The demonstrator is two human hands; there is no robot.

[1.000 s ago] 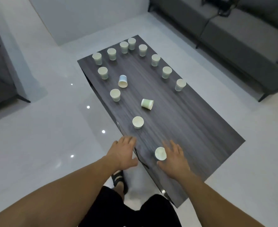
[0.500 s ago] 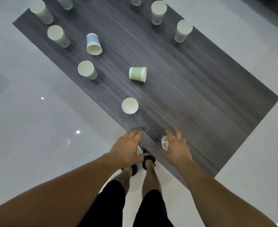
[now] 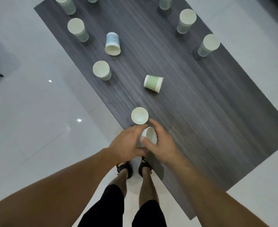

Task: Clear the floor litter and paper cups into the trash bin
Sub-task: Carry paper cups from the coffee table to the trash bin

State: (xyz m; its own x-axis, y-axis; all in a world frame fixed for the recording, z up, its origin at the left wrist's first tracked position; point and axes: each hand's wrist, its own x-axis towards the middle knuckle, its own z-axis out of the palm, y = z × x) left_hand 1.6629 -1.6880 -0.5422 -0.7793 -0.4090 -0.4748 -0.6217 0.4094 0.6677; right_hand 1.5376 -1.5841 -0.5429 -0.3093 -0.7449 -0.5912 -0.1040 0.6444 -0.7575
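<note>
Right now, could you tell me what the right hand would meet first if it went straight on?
Probably the upright white paper cup just beyond the right hand, near the dark wooden table's edge, though depth is unclear.

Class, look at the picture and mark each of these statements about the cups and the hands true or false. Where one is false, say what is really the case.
1. The right hand grips a paper cup. True.
2. The green cup stands upright. False: it lies on its side.
3. The blue cup lies on its side. True.
4. Every cup is on the floor. False: the cups in view are on the table, apart from the one in hand.
</note>
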